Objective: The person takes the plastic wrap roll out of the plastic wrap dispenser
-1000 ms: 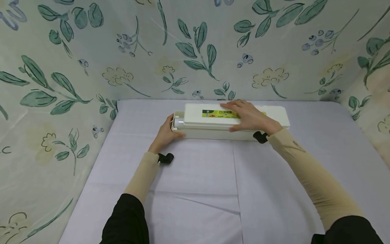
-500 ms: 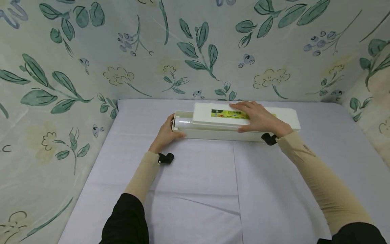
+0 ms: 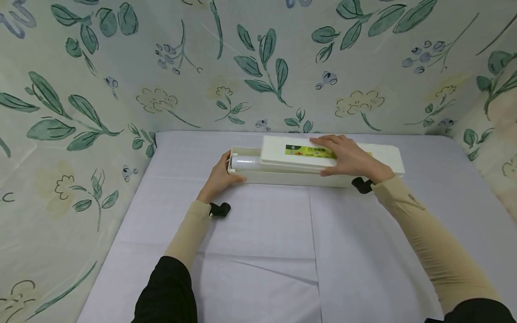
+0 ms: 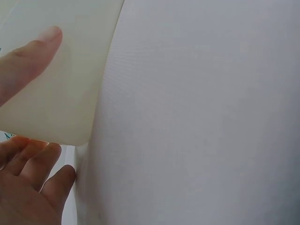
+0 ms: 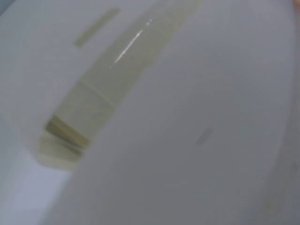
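Observation:
A long white cling film box (image 3: 282, 179) lies near the table's far edge. Its white lid (image 3: 272, 152), with a yellow-green label (image 3: 307, 151), sits shifted to the right. At the uncovered left end a pale, shiny roll (image 3: 245, 162) shows inside. My left hand (image 3: 221, 177) grips the box's left end, thumb on the front wall. In the left wrist view the thumb (image 4: 35, 54) lies on the box wall (image 4: 65, 98), while several fingers bend at its end. My right hand (image 3: 350, 158) holds the lid, fingers across the top and thumb at the front edge.
A white cloth with crease lines covers the table (image 3: 258, 242). Behind and to the left hangs a leaf-patterned curtain (image 3: 194, 89). The right wrist view is blurred, with a long shiny strip (image 5: 93, 105) across it.
My right hand has slid the lid to the right, uncovering more of the roll at the left end. The left hand and box have stayed almost in place.

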A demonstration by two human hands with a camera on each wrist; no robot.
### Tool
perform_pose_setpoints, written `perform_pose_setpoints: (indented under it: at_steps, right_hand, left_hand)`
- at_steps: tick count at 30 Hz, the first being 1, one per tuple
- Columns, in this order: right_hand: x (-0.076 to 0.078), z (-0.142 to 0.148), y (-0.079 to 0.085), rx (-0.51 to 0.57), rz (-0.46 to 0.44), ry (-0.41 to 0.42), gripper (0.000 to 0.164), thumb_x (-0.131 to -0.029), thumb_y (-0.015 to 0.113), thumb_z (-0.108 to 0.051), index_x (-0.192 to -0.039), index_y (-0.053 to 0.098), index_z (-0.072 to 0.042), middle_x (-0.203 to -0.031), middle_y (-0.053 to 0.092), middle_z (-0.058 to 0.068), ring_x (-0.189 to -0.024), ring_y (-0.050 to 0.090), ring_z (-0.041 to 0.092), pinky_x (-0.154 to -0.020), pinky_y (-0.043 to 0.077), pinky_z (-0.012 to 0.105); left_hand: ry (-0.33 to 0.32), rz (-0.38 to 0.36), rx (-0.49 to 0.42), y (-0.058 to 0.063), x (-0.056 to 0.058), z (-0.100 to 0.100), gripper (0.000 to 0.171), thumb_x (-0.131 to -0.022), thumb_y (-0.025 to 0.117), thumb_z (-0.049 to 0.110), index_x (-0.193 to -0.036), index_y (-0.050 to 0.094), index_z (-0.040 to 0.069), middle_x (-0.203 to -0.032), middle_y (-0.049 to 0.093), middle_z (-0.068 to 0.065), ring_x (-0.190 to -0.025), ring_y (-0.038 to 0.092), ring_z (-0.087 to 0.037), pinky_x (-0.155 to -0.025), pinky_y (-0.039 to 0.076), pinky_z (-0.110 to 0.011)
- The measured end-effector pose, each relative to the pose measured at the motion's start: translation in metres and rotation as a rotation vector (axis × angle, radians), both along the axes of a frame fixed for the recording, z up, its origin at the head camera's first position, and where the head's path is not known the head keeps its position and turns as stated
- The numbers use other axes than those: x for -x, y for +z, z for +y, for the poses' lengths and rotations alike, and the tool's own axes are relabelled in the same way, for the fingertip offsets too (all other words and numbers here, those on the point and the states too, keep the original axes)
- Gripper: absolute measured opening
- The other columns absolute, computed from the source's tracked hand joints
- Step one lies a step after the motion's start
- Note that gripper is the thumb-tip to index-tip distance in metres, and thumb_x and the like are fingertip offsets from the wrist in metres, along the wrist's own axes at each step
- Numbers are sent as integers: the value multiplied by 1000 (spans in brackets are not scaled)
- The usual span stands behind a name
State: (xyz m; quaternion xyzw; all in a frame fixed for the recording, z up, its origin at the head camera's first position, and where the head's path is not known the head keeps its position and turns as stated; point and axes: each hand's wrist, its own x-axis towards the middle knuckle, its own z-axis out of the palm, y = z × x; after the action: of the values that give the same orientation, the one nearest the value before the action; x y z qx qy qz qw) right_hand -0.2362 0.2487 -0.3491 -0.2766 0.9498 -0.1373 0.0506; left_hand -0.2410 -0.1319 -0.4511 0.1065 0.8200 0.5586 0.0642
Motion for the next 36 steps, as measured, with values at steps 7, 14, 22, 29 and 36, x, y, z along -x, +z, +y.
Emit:
perform_pose_setpoints:
  at_steps: [7, 14, 22, 29, 36]
  right_hand:
    - [-1, 7, 1, -2, -4, -23, 95, -72, 83, -33, -150, 32, -15, -148, 33, 18, -131, 28, 42, -104, 19, 61]
    - [-2, 15, 1, -1, -15, -42, 96, -72, 84, -32, -150, 32, -15, -148, 32, 18, -131, 27, 42, -102, 21, 63]
    - [-4, 18, 2, -7, -17, -61, 95, -72, 84, -30, -150, 32, -15, -148, 32, 19, -130, 27, 44, -102, 20, 63]
    - [-8, 23, 4, -15, -28, -87, 95, -73, 83, -30, -150, 31, -15, -149, 30, 20, -131, 26, 43, -103, 19, 63]
    - [-10, 31, 4, -8, -48, -117, 94, -73, 83, -31, -151, 31, -16, -149, 29, 19, -130, 25, 44, -101, 21, 64]
  left_hand:
    - [9, -2, 13, 1, 0, 1, 104, -71, 86, 11, -151, 19, 9, -148, 36, -13, -130, 40, -26, -105, 34, -37]
    - [15, 2, 32, 2, 0, 0, 104, -71, 86, 11, -151, 19, 9, -148, 36, -13, -130, 40, -26, -106, 33, -37]
    - [14, -3, 37, 3, -1, -1, 104, -72, 85, 11, -151, 19, 9, -149, 35, -13, -130, 39, -26, -106, 33, -38]
    - [10, -6, 26, 3, -1, -1, 104, -72, 85, 10, -151, 19, 9, -148, 35, -13, -130, 39, -26, -106, 33, -38]
    - [13, -12, 28, 3, -2, 1, 104, -71, 86, 9, -151, 19, 8, -148, 35, -13, -130, 40, -27, -106, 33, -39]
